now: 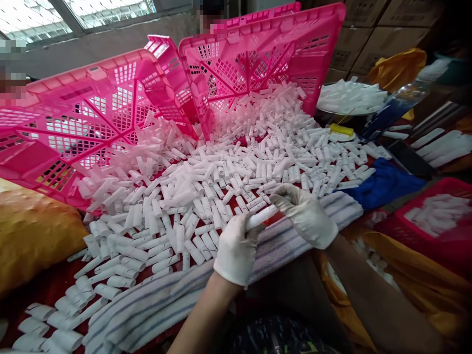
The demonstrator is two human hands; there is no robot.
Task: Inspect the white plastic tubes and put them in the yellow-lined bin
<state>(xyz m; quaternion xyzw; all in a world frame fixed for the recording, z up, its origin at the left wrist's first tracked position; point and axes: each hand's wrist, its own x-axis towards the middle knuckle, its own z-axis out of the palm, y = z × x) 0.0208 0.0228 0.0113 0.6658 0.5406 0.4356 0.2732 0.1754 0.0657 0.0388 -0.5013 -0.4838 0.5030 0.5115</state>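
Note:
In a white glove, my left hand (238, 250) is closed around a white tube (262, 217), which points up and to the right. My right hand (306, 216), also gloved, is beside the tube's far end with its fingertips curled together in a pinch. Whatever lies between those fingertips is too small to make out. Under both hands runs a striped towel (280, 248) along the near edge of the red table. Beyond it spreads a large heap of short white tubes (236, 167), many with dark marks on them.
Two pink crates (125, 118) (254, 54) lean on their sides behind the heap. A yellow sack (37, 236) sits at left. To the right are a blue cloth (383, 184), a plastic bottle (413, 88), a plate of white pieces (350, 96) and a red basket (446, 246).

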